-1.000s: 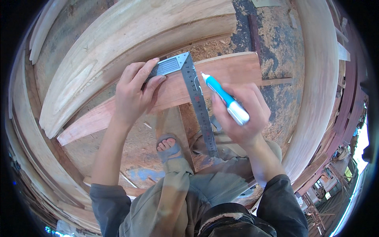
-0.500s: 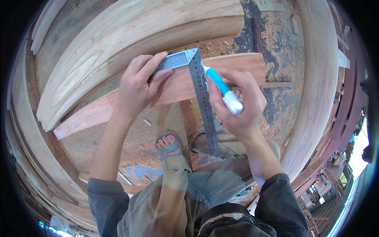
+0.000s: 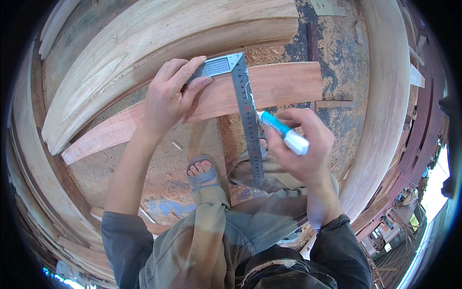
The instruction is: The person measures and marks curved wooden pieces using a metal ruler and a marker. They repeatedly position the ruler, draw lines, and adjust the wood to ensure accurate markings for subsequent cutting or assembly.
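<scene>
Left hand (image 3: pixel 171 96), clamped on the handle (image 3: pixel 216 66) of a metal square (image 3: pixel 241 86) laid across a reddish board (image 3: pixel 288 84); its blade (image 3: pixel 249 127), printed with a numbered scale, runs toward six o'clock. Right hand (image 3: pixel 308 144), at four o'clock from the left and apart from it, grips a blue-and-white marker (image 3: pixel 284 132), tip beside the blade.

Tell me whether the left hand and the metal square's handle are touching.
Touching. The head view shows the left hand gripping the square's handle, index finger along its upper edge and thumb along its lower edge.
</scene>
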The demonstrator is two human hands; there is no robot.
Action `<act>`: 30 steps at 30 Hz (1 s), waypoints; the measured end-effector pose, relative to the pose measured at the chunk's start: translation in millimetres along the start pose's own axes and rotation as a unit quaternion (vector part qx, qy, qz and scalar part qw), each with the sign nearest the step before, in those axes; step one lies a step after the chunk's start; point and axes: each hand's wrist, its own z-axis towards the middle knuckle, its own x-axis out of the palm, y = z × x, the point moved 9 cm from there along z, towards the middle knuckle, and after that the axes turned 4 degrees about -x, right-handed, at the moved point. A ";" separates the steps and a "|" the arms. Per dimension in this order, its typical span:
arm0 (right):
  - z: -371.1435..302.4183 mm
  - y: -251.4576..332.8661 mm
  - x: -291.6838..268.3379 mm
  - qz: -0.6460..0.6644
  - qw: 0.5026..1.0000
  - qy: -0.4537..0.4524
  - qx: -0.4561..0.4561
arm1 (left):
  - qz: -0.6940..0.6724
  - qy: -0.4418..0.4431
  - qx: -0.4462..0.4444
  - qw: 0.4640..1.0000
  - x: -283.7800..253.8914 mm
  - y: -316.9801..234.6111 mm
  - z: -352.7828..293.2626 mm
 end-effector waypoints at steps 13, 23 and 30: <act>33.6 -165.9 -5.0 0.380 0.877 -0.194 0.222 | 0.032 -0.126 0.007 0.991 -47.5 47.7 -50.4; 12.1 -190.2 34.5 0.425 0.824 -0.106 0.360 | 0.075 -0.124 0.004 0.989 -56.9 58.6 -84.4; -28.0 -179.0 49.7 0.356 0.784 -0.043 0.507 | 0.017 -0.027 -0.062 0.998 -32.1 66.2 -59.7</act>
